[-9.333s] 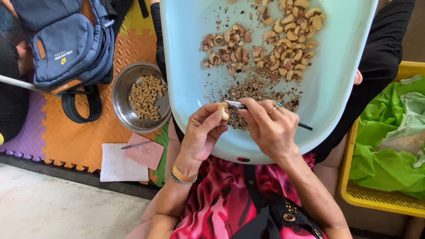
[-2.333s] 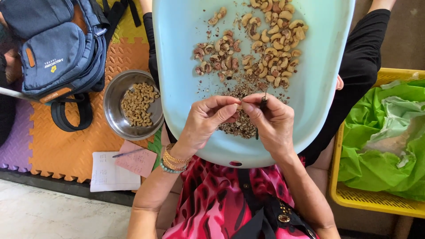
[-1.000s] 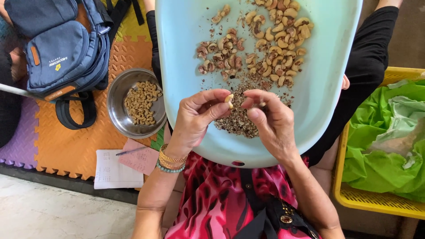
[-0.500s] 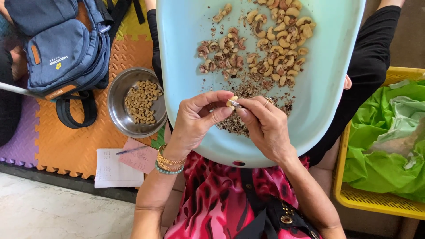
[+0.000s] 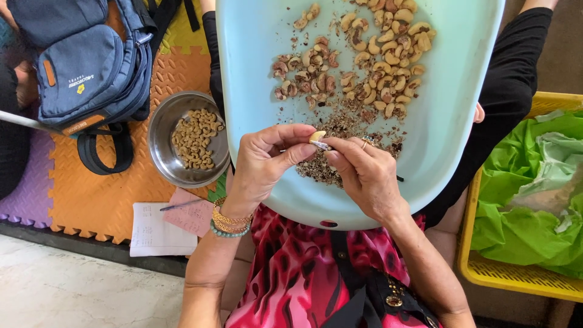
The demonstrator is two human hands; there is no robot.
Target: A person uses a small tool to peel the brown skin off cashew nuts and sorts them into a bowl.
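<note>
Two hands work one cashew over a pale blue tray.

Head view: the left hand (image 5: 264, 159) pinches a pale cashew (image 5: 317, 136) above the tray (image 5: 467, 103); the right hand (image 5: 363, 173), curled closed, holds a small knife (image 5: 320, 146) against it. A steel bowl (image 5: 163, 130) of kernels sits left of the tray.
</note>
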